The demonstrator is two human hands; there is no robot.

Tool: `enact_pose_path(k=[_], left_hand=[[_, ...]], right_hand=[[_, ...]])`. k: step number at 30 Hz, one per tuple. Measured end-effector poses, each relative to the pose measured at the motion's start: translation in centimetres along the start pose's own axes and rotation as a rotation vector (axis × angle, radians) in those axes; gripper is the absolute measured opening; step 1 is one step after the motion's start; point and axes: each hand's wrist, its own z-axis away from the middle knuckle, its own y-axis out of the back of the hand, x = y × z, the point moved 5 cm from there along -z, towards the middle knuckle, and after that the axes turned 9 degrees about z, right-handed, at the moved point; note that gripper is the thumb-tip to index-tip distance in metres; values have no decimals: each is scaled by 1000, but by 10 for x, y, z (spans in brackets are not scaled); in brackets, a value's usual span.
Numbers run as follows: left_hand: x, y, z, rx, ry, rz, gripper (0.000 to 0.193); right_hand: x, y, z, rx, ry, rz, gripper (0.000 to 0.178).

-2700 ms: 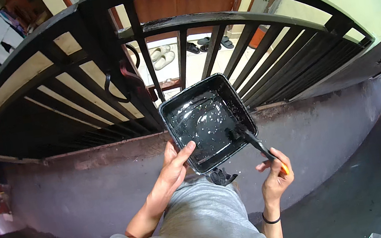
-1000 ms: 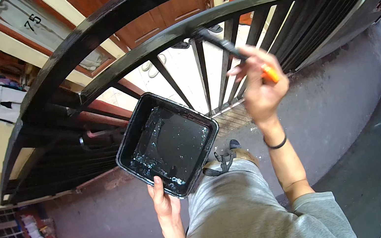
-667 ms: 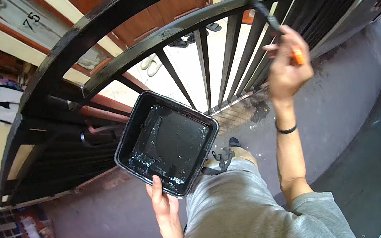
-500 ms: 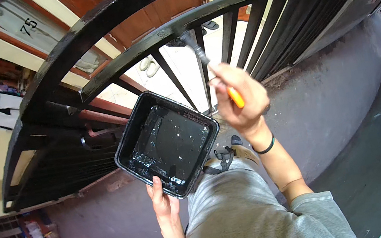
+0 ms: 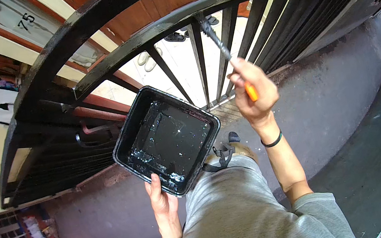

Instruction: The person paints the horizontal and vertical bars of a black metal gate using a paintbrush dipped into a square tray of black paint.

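My left hand grips the near corner of a black paint tray, thumb over its rim. Wet black paint and pale flecks coat the tray's inside. A paintbrush with an orange handle end is in my right hand, fingers closed round the handle. Its dark, paint-covered bristles point up and away, close to the lower curved rail of a black metal gate; whether they touch it I cannot tell. The rail looks glossy in places.
Beyond the bars lie pale slippers and dark sandals on white tiles, before a brown wooden door. A red-brown gate handle juts out at left. Grey concrete ground stretches to the right.
My right hand has shifted right and slightly nearer to me, carrying the paintbrush along the lower rail. My left hand and the tray have hardly moved.
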Motion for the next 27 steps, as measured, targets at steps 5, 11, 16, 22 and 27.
enact_pose_path(k=[5,11,16,22,27], left_hand=[[-1,-7,-2,-33,-23,2,52],[-1,-6,3,9,-23,4,53],[-1,-11,4,-34,-34,15,54],[-2,-3,5,7,-51,18,58],[-2,-11,-1,-12,-25,-12,59]], right_hand=[[4,11,29,-126,-11,11,24],[2,7,-55,-18,33,-102,22],[1,17,-38,12,116,-9,25],[56,42,-44,241,-424,-140,25],[16,24,-63,94,20,51,20]])
